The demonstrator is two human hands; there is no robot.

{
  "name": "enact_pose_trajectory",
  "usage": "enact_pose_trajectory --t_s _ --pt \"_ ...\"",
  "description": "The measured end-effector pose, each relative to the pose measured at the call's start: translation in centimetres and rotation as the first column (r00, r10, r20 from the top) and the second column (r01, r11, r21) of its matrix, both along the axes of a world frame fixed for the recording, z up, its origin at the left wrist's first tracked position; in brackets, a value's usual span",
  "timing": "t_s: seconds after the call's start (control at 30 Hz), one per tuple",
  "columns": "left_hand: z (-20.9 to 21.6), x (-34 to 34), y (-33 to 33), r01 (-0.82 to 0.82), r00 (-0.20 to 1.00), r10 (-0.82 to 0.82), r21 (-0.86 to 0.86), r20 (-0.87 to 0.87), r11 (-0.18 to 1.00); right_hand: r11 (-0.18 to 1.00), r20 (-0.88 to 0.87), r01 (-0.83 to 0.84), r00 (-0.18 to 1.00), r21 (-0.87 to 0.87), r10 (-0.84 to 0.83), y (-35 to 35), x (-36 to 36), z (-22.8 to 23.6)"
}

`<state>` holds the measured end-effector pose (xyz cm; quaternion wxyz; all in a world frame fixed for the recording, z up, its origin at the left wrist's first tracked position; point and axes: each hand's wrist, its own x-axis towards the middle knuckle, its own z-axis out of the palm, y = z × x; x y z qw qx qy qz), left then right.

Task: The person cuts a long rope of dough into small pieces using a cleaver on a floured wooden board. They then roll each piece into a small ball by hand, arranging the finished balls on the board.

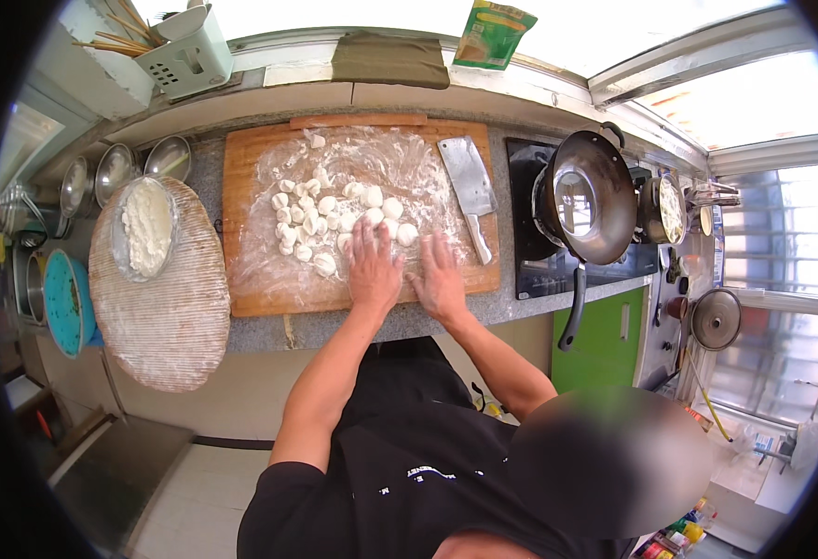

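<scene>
While a rectangular brown wooden board is carried by the grey speckled stone desk, small white rounded dough pieces are clustered on its floured middle. The left hand is held palm down at their near edge, its fingers extended and slightly parted; the right hand is held just beside it, fingers likewise extended; what lies beneath the palms cannot be told. A broad steel cleaver is placed to their right
</scene>
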<state>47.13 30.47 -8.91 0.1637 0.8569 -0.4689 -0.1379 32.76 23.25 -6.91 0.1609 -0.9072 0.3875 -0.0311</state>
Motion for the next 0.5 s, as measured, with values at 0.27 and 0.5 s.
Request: enact_pose_trajectory --t_s 0.27,0.5 --pt "0.1 3.6 -3.2 0.132 0.99 -0.14 -0.261 -0.012 0.956 0.995 0.048 -0.058 0.997 -0.086 0.062 -6.8 5.8 -0.4" --pt "-0.1 5.4 6.7 -0.26 0.966 0.256 -0.238 -0.047 0.936 0.969 0.162 -0.247 0.957 0.028 0.239 -4.3 9.1 1.1"
